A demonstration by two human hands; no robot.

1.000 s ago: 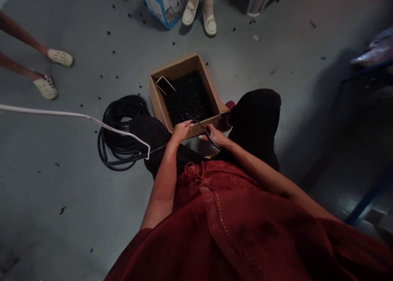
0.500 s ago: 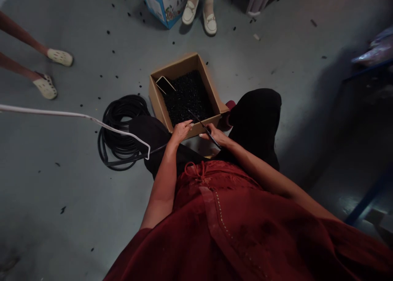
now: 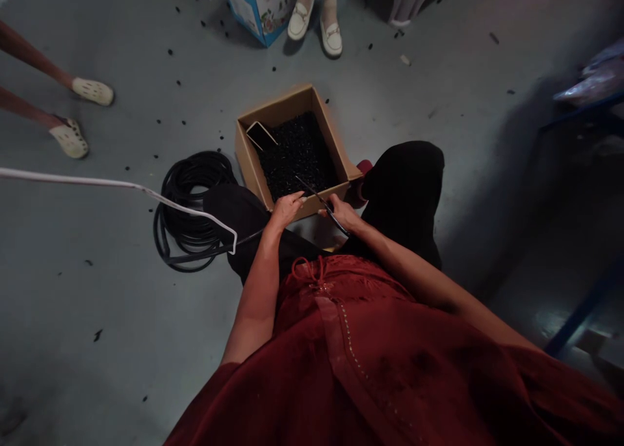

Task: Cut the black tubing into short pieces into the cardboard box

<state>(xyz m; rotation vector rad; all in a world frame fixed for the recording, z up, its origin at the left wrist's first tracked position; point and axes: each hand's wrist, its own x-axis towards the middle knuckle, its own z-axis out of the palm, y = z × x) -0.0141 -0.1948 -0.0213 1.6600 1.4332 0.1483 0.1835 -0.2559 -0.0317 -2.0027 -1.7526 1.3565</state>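
My left hand (image 3: 288, 209) is closed at the near rim of a cardboard box (image 3: 247, 161), its fingers around the end of a black hose (image 3: 249, 237). From there the hose runs back under my left forearm to a black coil (image 3: 168, 228) on the floor. Scissors (image 3: 316, 194) are in my right hand (image 3: 344, 213), their blades pointing up and left over the box, close to my left fingertips. Many small black pieces (image 3: 305, 150) fill the bottom of the box. A dark, pale-edged rectangular object (image 3: 261, 136) leans in its far left corner.
A white cord or rod (image 3: 121, 183) reaches in from the left to my knee. One person's clogs (image 3: 93, 91) are at left; another's white shoes (image 3: 332, 39) stand beyond the box. A blue carton (image 3: 246, 7) and a plastic stool (image 3: 402, 4) are behind. Black bits dot the floor.
The scissor blades look slightly shifted beside my left fingertips. Both hands stay at the box's near rim, and the whole view has slid a little.
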